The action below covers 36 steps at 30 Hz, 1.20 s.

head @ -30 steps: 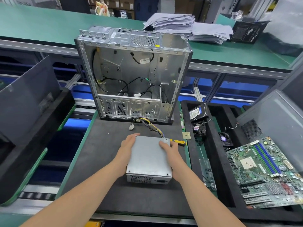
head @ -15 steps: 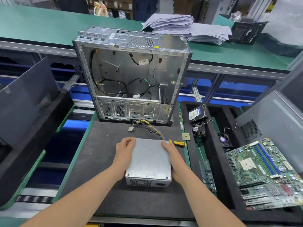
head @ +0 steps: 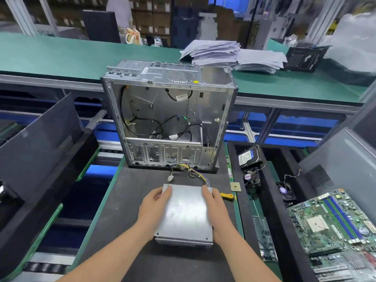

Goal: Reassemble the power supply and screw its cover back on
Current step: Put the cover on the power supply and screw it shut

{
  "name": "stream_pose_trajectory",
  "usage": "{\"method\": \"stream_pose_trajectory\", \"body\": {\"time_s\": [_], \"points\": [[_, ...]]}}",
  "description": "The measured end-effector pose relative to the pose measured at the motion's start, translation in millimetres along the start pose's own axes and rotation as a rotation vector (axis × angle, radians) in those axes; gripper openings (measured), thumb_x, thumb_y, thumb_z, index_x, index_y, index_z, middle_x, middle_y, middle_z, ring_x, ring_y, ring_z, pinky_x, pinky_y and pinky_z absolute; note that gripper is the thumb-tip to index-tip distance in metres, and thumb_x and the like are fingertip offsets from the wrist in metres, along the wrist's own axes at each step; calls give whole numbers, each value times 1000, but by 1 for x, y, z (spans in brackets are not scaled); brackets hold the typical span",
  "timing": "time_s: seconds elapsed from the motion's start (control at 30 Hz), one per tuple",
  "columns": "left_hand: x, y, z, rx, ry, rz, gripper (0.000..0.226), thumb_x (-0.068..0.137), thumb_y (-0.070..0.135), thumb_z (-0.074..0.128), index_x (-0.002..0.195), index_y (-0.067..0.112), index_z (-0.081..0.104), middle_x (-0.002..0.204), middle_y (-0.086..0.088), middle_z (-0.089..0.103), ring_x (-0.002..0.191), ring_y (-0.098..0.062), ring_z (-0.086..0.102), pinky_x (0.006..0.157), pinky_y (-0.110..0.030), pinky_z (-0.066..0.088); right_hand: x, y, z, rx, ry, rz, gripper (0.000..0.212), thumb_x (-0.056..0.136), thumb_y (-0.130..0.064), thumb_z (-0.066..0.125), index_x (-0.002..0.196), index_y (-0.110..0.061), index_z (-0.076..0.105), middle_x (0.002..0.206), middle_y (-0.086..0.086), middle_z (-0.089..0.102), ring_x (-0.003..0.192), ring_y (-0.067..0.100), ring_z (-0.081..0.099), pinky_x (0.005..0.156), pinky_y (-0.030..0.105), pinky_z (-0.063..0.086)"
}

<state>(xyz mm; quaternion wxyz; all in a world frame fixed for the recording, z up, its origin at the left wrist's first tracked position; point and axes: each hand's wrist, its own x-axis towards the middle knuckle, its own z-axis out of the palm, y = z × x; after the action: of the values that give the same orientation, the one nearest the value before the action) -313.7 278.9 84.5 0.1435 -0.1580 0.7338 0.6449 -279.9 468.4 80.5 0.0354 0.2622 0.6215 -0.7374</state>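
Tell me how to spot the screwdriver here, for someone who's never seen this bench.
Find the open metal case standing on the black mat. In front of it lies the silver power supply; the screwdriver lies just right of the right hand holding it. Its yellow handle sets it apart from the flat square chip nearby.

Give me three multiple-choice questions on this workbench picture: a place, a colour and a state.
1. The yellow-handled screwdriver lies: A, right of the grey metal power supply box; B, on the far bench top; C, on the floor.
2. The far bench top is: A, red; B, green; C, white.
3. The power supply is: A, untouched; B, held by one hand; C, held by both hands.
Answers: A, its handle shows just beyond the right hand; B, the surface is plainly green; C, the left hand and right hand grip its opposite sides.
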Motion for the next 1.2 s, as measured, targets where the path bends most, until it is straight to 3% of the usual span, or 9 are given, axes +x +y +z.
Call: {"method": "stream_pose_trajectory", "body": {"time_s": [0.07, 0.23, 0.33, 0.43, 0.63, 0.77, 0.9, 1.03, 1.2], "points": [[3, 6, -6, -29, -16, 57, 49, 73, 73, 69, 111, 43, 73, 106, 20, 76, 108, -14, 70, 103, -50, 53, -2, -5, 6, -19, 18, -99, 30, 102, -54, 61, 97, -24, 56, 124, 13, 52, 97, 26, 56, 86, 39, 47], [4, 15, -22, -312, -41, 120, 63, 65, 67, 85, 116, 32, 75, 121, 2, 75, 109, -17, 72, 94, -41, 56, -3, -10, 20, -119, 48, -405, 15, 101, -40, 69, 112, -33, 61, 144, -19, 41, 137, 3, 44, 113, 33, 40], [-1, 19, -22, -465, -57, 28, 60, 76, 67, 78, 113, 20, 74, 111, -7, 77, 100, -23, 74, 83, -38, 54, 0, -8, 19, -174, 28, -492, 13, 101, -33, 71, 107, -26, 64, 147, -22, 40, 135, -8, 41, 105, 24, 38], [-6, 26, -12, -489, -138, -118, 50, 91, 60, 61, 99, 13, 76, 104, -10, 77, 91, -28, 75, 77, -37, 56, -1, -7, 15, -124, 29, -462, 16, 100, -31, 72, 114, -27, 65, 146, -18, 44, 136, 2, 47, 111, 33, 41], [-14, 35, -11, -543, -183, -181, 40, 89, 36, 48, 63, 12, 66, 69, -10, 65, 56, -29, 62, 57, -29, 45, -15, -7, 4, -148, 4, -496, 48, 80, -59, 74, 118, -30, 68, 142, -20, 52, 136, 1, 50, 113, 33, 43], [-18, 26, -11, -632, -203, -137, 29, 94, 30, 48, 100, 10, 69, 89, -16, 68, 74, -33, 66, 67, -37, 50, -18, -1, 0, -83, -46, -498, 39, 81, -55, 74, 103, -23, 72, 139, -16, 55, 136, 8, 52, 114, 40, 41], [-24, 21, -5, -608, -220, -98, 22, 100, 27, 47, 112, 13, 58, 107, -19, 64, 84, -32, 64, 70, -37, 51, -22, -6, 10, -57, -73, -486, 26, 81, -50, 64, 90, -27, 70, 140, -12, 51, 139, 7, 46, 117, 38, 36], [-20, 15, -8, -616, -198, -29, 39, 98, 12, 38, 130, 17, 59, 114, -15, 71, 91, -31, 71, 73, -37, 57, -23, -11, 14, -83, -161, -527, 42, 72, -25, 56, 113, -16, 62, 150, -6, 45, 146, 6, 36, 114, 34, 32], [-25, 1, -17, -519, -209, 49, 41, 101, 11, 38, 132, 20, 62, 133, -15, 69, 112, -28, 71, 87, -39, 59, -33, -3, 4, -63, -265, -456, 91, 70, -11, 52, 157, -37, 37, 158, -21, 45, 146, -2, 39, 97, 21, 46]]}}
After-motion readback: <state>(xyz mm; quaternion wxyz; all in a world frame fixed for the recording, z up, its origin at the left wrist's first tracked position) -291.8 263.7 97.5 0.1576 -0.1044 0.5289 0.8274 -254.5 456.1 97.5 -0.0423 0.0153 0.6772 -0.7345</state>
